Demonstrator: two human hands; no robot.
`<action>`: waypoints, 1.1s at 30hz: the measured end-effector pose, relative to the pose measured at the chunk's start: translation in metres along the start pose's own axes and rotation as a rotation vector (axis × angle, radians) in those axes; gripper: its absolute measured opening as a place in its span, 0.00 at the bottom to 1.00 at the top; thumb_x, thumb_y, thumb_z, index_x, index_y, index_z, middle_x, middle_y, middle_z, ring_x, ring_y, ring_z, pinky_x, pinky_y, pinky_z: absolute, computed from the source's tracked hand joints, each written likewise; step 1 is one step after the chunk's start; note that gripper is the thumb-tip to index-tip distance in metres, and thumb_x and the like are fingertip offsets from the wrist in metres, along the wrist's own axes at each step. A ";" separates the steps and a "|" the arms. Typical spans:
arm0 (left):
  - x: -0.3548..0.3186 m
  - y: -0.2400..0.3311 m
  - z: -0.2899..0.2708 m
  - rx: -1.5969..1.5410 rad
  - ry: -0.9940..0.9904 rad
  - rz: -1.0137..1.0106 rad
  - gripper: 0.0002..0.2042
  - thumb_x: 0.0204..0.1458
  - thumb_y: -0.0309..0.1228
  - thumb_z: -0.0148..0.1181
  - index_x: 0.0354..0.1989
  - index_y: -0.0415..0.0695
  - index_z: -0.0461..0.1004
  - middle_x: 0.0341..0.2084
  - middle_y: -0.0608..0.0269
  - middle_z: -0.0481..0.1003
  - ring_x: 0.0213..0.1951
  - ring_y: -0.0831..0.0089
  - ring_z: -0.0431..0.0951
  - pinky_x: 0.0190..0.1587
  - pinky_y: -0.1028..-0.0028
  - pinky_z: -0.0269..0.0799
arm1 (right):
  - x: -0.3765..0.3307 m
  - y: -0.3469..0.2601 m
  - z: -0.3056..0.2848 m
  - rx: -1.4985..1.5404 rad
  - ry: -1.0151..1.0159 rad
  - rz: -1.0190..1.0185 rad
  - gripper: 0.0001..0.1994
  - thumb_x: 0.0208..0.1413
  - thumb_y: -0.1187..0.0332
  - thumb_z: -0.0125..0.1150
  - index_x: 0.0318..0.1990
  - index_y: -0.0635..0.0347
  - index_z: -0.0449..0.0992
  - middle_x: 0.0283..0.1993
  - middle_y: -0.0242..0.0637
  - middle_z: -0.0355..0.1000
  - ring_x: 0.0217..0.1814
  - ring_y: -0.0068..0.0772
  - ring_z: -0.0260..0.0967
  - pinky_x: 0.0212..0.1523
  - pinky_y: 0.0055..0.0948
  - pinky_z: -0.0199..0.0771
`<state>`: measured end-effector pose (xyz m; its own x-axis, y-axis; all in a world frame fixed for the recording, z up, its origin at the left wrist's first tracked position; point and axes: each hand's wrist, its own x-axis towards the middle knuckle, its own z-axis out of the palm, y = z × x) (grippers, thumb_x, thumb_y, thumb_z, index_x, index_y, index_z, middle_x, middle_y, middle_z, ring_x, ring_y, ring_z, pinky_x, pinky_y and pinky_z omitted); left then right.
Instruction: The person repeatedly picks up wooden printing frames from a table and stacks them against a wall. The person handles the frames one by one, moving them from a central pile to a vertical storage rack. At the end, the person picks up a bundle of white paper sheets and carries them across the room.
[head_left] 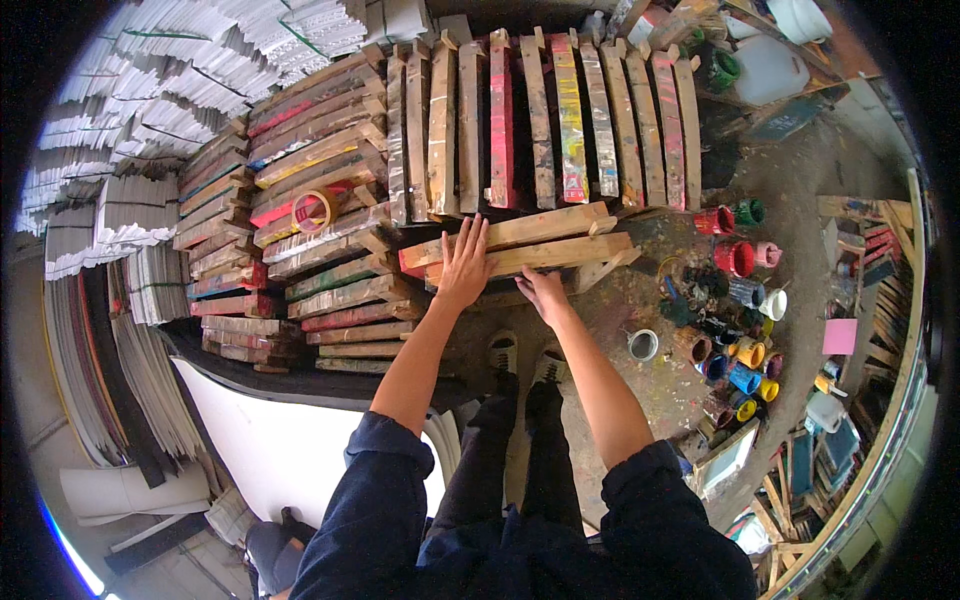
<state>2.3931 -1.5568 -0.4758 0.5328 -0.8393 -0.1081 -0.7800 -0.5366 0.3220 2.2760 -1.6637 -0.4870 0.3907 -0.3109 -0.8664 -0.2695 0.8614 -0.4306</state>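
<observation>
While left hand [465,262] lies flat, fingers spread, on the paint-stained wooden frame [520,245], right hand [543,292] grips its near edge; paint-smeared cans [735,258] stand to its right.

Ahead of my grip on the wooden frame [520,245], a row of upright paint-stained frames [545,125] blocks reach. Left, stacked frames [320,270] crowd close. Right, paint cans [740,300] clutter the floor [640,390]; bare floor lies behind, toward my shoes [525,355].
</observation>
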 end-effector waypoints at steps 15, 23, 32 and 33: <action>-0.052 0.110 -0.094 -0.229 0.117 0.032 0.29 0.52 0.40 0.44 0.59 0.42 0.43 0.60 0.55 0.43 0.62 0.59 0.40 0.57 0.49 0.35 | -0.158 -0.048 -0.122 -0.105 0.016 -0.294 0.24 0.53 0.64 0.48 0.55 0.65 0.54 0.51 0.47 0.59 0.46 0.36 0.65 0.48 0.30 0.66; -0.152 0.255 -0.127 -0.633 0.005 0.390 0.11 0.51 0.31 0.45 0.40 0.39 0.64 0.35 0.48 0.68 0.39 0.52 0.68 0.42 0.62 0.63 | -0.317 0.051 -0.306 -1.111 0.451 -0.794 0.16 0.51 0.61 0.48 0.42 0.64 0.67 0.36 0.47 0.68 0.34 0.40 0.68 0.34 0.32 0.67; -0.376 0.446 0.045 -0.458 -0.710 0.720 0.13 0.49 0.32 0.48 0.39 0.37 0.69 0.33 0.52 0.73 0.37 0.60 0.74 0.39 0.67 0.68 | -0.522 0.507 -0.551 -0.020 1.199 -0.375 0.13 0.46 0.68 0.50 0.40 0.64 0.68 0.31 0.42 0.70 0.28 0.35 0.69 0.27 0.29 0.69; -0.399 0.465 0.056 -0.444 -0.771 0.715 0.13 0.48 0.32 0.48 0.38 0.37 0.69 0.33 0.52 0.73 0.37 0.61 0.74 0.39 0.68 0.68 | -0.534 0.563 -0.575 0.254 1.295 -0.335 0.12 0.47 0.68 0.48 0.38 0.65 0.69 0.30 0.41 0.70 0.26 0.34 0.69 0.24 0.28 0.70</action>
<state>1.7999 -1.4764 -0.3353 -0.4499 -0.8526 -0.2658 -0.5567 0.0351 0.8300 1.4093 -1.2435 -0.4122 -0.7320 -0.5475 -0.4054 -0.1027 0.6769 -0.7289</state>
